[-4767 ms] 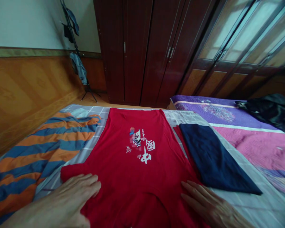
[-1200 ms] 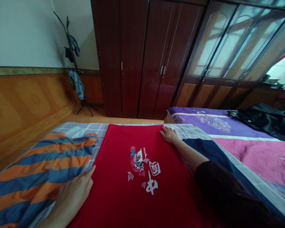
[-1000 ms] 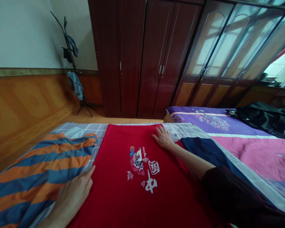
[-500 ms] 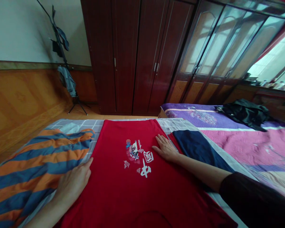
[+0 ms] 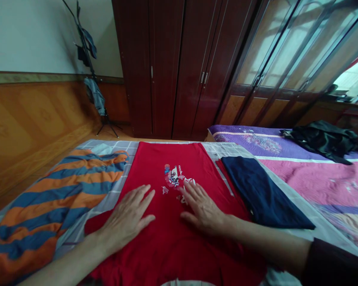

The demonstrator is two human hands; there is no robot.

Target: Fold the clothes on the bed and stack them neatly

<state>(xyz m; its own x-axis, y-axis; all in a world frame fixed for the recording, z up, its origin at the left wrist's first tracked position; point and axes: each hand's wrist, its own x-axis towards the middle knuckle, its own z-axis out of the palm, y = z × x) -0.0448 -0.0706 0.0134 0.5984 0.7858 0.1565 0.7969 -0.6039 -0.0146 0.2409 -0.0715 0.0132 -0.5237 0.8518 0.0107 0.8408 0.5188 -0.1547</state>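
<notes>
A red T-shirt [image 5: 167, 234] with a white and coloured print lies spread out, its hem away from me and its neckline at the bottom edge of the view. My left hand [image 5: 130, 214] is over the shirt's left part, fingers stretched and thumb apart. Over the right part, my right hand [image 5: 203, 208] also has its fingers extended and covers some of the white lettering. Neither hand grips the cloth. Whether the palms press on it or hover just above, I cannot tell.
Left of the shirt lies an orange and blue striped cloth [image 5: 68, 190]. To the right is a folded navy garment [image 5: 262, 190] with red cloth at its edge. A dark jacket [image 5: 325, 139] rests on the purple and pink bedding [image 5: 298, 174]. Behind stands a coat rack [image 5: 89, 59].
My left hand has left the shirt's side edge and come inward over it. My right hand has moved nearer the print's lettering. The view has shifted, showing the neckline.
</notes>
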